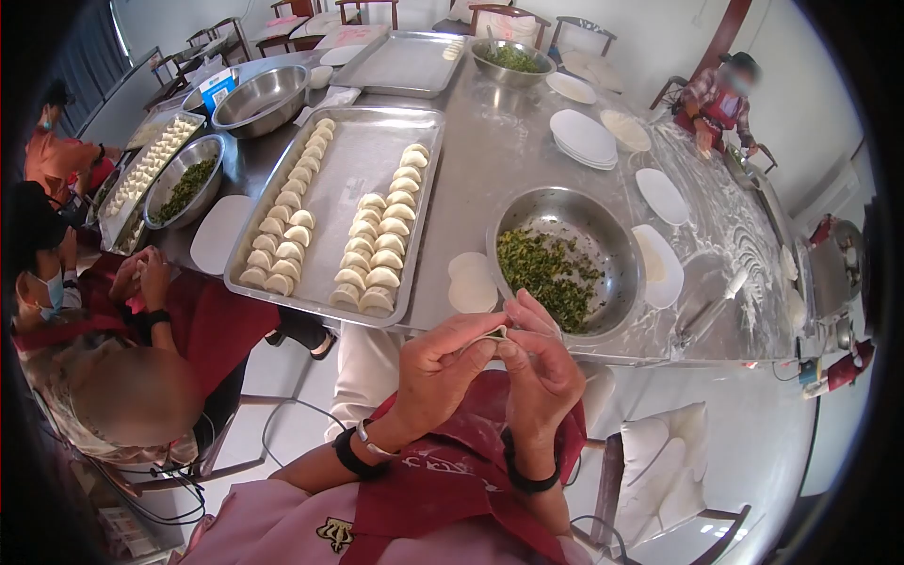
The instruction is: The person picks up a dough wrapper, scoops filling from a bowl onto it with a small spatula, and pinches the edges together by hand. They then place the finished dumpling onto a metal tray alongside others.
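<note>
Left hand (441,356) and right hand (540,360) together grip a dumpling (495,334), apparently folded, at the near edge of the bench (461,179). Bowl (617,259) stands nearby; wrappers (473,294) lie just left.

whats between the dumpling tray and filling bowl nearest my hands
In the head view, pale round wrappers lie on the steel table between tray and bowl.

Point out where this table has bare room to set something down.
Bare table shows between the tray and the white plates. The tray itself has a bare strip between its dumplings. Crowded: the near edge, with wrappers, filling bowl, left hand and right hand close together.
</note>
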The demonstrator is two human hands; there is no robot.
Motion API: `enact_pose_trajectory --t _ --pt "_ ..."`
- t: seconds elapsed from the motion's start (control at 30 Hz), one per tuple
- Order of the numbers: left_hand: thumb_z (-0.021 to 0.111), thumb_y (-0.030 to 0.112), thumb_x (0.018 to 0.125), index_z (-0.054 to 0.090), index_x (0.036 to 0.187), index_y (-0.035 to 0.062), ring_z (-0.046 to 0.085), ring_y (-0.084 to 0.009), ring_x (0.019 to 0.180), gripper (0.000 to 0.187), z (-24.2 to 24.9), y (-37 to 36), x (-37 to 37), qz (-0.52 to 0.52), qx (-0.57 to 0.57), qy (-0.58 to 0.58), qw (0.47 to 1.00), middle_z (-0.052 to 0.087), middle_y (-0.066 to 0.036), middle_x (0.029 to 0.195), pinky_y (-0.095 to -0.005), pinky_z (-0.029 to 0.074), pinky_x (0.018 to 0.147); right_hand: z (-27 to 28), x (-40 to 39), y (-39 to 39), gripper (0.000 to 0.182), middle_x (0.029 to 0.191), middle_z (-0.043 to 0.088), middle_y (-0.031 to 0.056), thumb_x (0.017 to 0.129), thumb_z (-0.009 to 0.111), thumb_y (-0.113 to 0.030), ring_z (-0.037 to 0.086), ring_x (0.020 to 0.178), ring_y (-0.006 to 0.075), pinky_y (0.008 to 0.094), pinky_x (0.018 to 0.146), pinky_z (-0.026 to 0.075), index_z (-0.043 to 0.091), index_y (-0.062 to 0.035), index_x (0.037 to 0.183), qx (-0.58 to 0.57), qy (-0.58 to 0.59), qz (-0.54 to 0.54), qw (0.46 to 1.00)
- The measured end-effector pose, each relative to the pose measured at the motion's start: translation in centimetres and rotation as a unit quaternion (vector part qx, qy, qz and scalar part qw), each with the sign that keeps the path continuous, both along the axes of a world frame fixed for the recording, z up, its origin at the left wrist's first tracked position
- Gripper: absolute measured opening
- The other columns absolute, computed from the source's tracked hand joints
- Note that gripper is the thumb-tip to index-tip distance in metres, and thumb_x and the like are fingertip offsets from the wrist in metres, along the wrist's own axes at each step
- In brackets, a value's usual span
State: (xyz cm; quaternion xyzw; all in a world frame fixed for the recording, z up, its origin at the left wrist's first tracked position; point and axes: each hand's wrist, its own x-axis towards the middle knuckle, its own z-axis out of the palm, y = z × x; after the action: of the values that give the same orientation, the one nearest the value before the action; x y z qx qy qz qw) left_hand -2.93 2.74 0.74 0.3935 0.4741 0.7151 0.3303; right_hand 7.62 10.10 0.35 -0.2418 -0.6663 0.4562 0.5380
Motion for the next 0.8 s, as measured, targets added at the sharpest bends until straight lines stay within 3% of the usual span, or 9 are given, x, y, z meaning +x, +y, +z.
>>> enact_pose_trajectory --t 0.2,0.27,0.4,0.47,0.6,0.8 --pt "0.059 0.001 0.096 0.062 0.124 -0.0055 0.064 -0.0172 0.106 0.029 -0.3 -0.1 -1.1 -0.017 -0.008 0.134 0.991 0.065 -0.014 0.122 -0.028 0.053 0.09 -0.1 0.4 0.5 0.018 0.113 0.071 0.0177 0.078 0.077 -0.001 0.061 0.121 0.036 0.0437 0.1 0.048 0.071 -0.0004 0.096 0.072 -0.017 0.004 0.997" --pt "0.057 0.001 0.097 0.06 0.127 -0.0057 0.065 -0.018 0.106 0.031 -0.6 -0.2 -1.4 -0.033 -0.019 0.113 0.993 0.065 -0.014 0.123 -0.0285 0.053 0.089 -0.6 0.6 0.8 0.021 0.114 0.071 0.0179 0.078 0.077 -0.001 0.06 0.122 0.0358 0.0433 0.1 0.048 0.071 -0.0002 0.099 0.084 -0.045 0.001 0.995" --pt "0.055 -0.002 0.096 0.056 0.132 -0.0057 0.065 -0.0185 0.106 0.036 -0.1 -0.2 -1.8 -0.067 -0.027 0.082 0.994 0.064 -0.014 0.123 -0.0293 0.053 0.09 1.2 0.4 0.5 0.027 0.117 0.07 0.0176 0.078 0.077 -0.004 0.057 0.125 0.0357 0.0425 0.101 0.048 0.072 -0.0007 0.104 0.003 -0.079 0.019 0.997" --pt "0.054 -0.001 0.097 0.054 0.134 -0.006 0.065 -0.0182 0.106 0.037 -0.1 -0.6 -2.1 -0.075 -0.055 0.124 0.988 0.064 -0.014 0.124 -0.0293 0.053 0.09 1.2 0.6 0.7 0.028 0.119 0.069 0.0173 0.078 0.078 -0.006 0.056 0.127 0.0356 0.0422 0.101 0.048 0.073 -0.0011 0.105 -0.002 -0.075 0.046 0.996" --pt "0.051 0.002 0.099 0.054 0.131 -0.0069 0.065 -0.0168 0.102 0.034 0.6 -0.6 -2.2 -0.085 -0.07 0.159 0.981 0.064 -0.014 0.12 -0.0289 0.052 0.088 0.2 0.9 1.1 0.02 0.115 0.071 0.017 0.077 0.078 -0.007 0.058 0.124 0.0368 0.0423 0.1 0.048 0.073 -0.0009 0.096 0.066 -0.086 0.048 0.993" --pt "0.049 0.004 0.1 0.055 0.124 -0.008 0.062 -0.0143 0.098 0.028 0.3 0.4 -3.4 -0.183 -0.113 0.21 0.954 0.064 -0.012 0.107 -0.0289 0.051 0.086 0.5 1.1 1.1 0.016 0.11 0.072 0.017 0.075 0.078 -0.005 0.06 0.121 0.0383 0.0427 0.098 0.049 0.072 -0.0016 0.089 0.131 -0.125 0.026 0.983"
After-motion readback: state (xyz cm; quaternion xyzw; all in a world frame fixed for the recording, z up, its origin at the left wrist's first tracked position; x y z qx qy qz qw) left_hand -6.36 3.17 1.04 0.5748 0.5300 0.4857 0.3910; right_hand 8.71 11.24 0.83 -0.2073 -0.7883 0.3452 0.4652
